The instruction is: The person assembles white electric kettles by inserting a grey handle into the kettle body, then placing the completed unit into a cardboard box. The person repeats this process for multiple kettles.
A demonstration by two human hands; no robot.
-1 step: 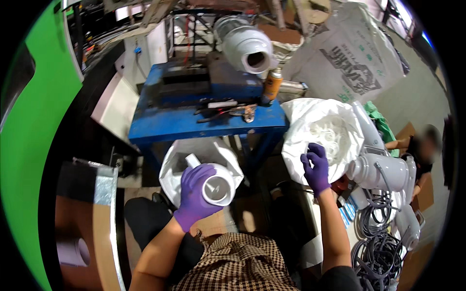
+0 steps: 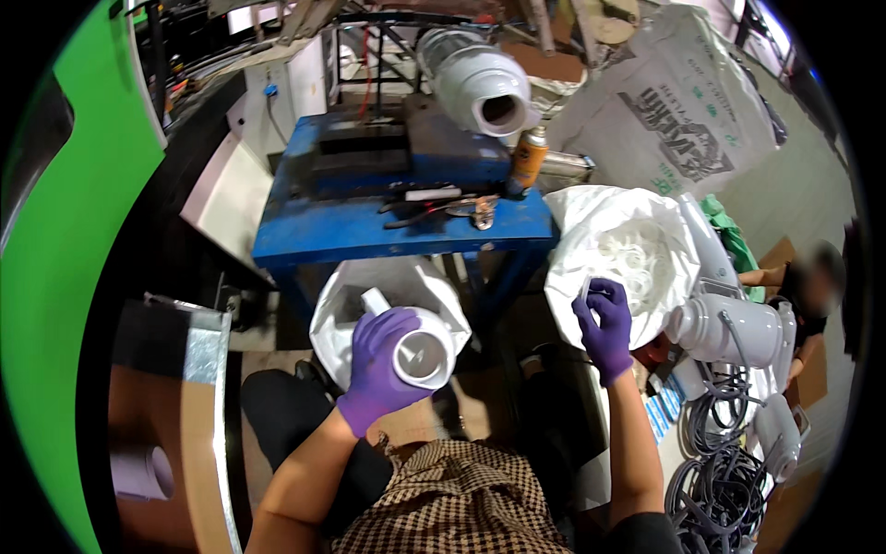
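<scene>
My left hand (image 2: 377, 365), in a purple glove, is wrapped round a white plastic housing (image 2: 447, 349). Its round open end faces up, and a short tube sticks out on its far side. Below and behind it stands an open white sack (image 2: 334, 300). My right hand (image 2: 605, 325), also gloved in purple, is raised at the near left edge of another white sack (image 2: 574, 217) full of white plastic rings (image 2: 637, 260). Thumb and fingers are curled together, and a small whitish piece (image 2: 585, 289) shows at their tips; its shape is hard to make out.
A blue metal table (image 2: 397, 242) carries pliers (image 2: 429, 214), a spray can (image 2: 528, 162) and a large white housing (image 2: 475, 83). At right lie more housings (image 2: 734, 330) and coiled dark cables (image 2: 715, 499). A person (image 2: 803, 309) is at the far right. A cardboard box (image 2: 198, 415) stands left.
The whole view has shifted slightly, so things sit a little further right. My left hand still grips the housing, and my right hand's fingers stay curled.
</scene>
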